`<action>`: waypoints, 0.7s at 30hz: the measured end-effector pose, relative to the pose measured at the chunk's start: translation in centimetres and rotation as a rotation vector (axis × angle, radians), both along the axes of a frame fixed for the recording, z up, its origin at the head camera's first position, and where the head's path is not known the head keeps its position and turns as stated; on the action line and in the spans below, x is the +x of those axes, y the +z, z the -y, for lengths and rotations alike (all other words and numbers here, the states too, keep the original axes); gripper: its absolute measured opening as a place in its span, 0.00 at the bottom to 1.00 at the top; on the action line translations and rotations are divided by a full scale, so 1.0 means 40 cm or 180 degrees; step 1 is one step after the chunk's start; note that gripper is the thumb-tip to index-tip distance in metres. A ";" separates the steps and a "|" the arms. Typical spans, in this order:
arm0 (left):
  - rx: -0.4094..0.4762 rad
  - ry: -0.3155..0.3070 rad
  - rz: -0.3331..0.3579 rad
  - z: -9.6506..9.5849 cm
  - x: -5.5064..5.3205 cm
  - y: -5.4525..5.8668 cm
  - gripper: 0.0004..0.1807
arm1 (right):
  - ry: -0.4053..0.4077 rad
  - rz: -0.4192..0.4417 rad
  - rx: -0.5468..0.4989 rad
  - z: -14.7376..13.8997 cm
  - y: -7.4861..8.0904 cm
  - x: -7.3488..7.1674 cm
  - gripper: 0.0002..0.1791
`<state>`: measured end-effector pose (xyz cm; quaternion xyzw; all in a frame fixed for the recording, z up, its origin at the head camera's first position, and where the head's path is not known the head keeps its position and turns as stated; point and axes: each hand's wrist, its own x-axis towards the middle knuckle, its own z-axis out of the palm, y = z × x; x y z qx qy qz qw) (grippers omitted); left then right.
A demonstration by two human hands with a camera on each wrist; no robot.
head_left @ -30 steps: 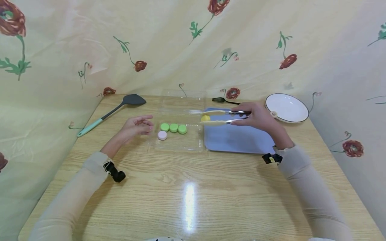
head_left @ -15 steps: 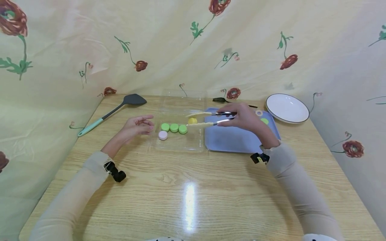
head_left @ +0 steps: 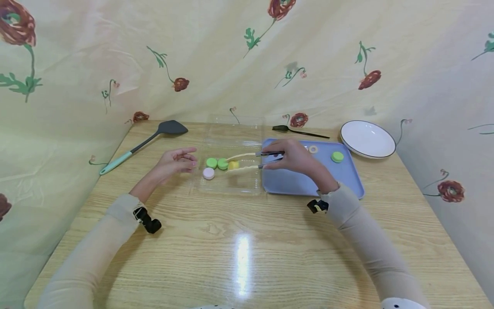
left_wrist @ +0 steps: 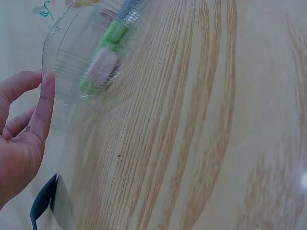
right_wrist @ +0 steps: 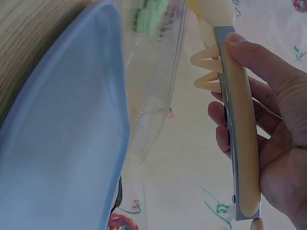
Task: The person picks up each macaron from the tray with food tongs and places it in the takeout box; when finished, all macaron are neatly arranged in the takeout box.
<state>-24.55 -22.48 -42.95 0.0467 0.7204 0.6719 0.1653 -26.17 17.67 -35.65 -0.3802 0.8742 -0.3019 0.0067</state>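
My right hand (head_left: 291, 156) grips tongs (head_left: 247, 167) with cream tips; the right wrist view shows the thumb along their handle. Between the tong tips is a yellow macaron (head_left: 233, 165), over the clear plastic container (head_left: 231, 185). Inside that container lie green macarons (head_left: 211, 163) in a row and a pale pink macaron (head_left: 208, 173) in front of them. The row's right-hand green one is hidden behind the yellow one and the tongs. My left hand (head_left: 173, 165) is at the container's left edge with fingers and thumb extended, the fingertips at the plastic rim in the left wrist view.
A blue tray (head_left: 289, 182) right of the container bears a green macaron (head_left: 337, 157) and a small pale ring (head_left: 313, 149). Behind it lies a black fork (head_left: 305, 133). A white dish (head_left: 367, 138) stands at back right, a spatula (head_left: 144, 143) at left. Patterned cloth borders the table.
My right hand has carried the tongs and the yellow macaron left from the tray's edge to above the green row. More of the tray and fork now shows. My left hand has stayed put.
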 end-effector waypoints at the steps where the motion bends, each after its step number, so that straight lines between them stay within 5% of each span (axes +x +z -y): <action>1: 0.0002 0.0001 0.0001 0.000 0.000 -0.001 0.35 | 0.0013 -0.0007 0.0029 0.007 -0.003 -0.001 0.23; 21: -0.0005 0.0004 -0.0057 0.003 0.001 -0.002 0.35 | 0.0162 -0.0342 0.0348 0.093 -0.049 0.002 0.24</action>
